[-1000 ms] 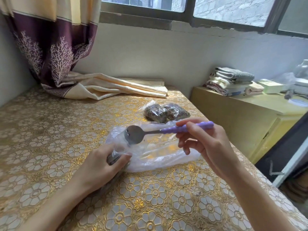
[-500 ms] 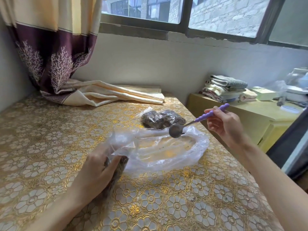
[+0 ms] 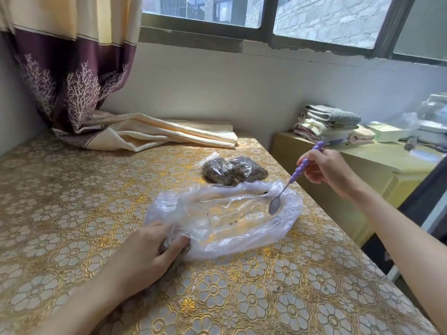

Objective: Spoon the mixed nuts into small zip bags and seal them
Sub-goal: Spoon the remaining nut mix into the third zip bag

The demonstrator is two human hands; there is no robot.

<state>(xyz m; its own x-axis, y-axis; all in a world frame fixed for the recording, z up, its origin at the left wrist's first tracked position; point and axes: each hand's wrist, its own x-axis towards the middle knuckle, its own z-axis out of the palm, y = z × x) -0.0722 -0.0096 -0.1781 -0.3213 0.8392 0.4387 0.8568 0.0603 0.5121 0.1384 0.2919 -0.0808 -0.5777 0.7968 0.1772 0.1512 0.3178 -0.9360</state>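
Since before, my right hand (image 3: 325, 166), gripping the spoon (image 3: 290, 181), has dipped it into the bag (image 3: 225, 213); my left hand (image 3: 150, 252) pinches the bag's corner steady.

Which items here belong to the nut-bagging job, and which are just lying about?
In use:
spoon, held by the right hand
large clear bag, gripped by the left hand
filled nut bags

Lying about:
curtain
folded cloth
stacked towels on the side cabinet

daylit window (image 3: 242, 18), purple curtain (image 3: 72, 76), yellow cabinet (image 3: 362, 170).
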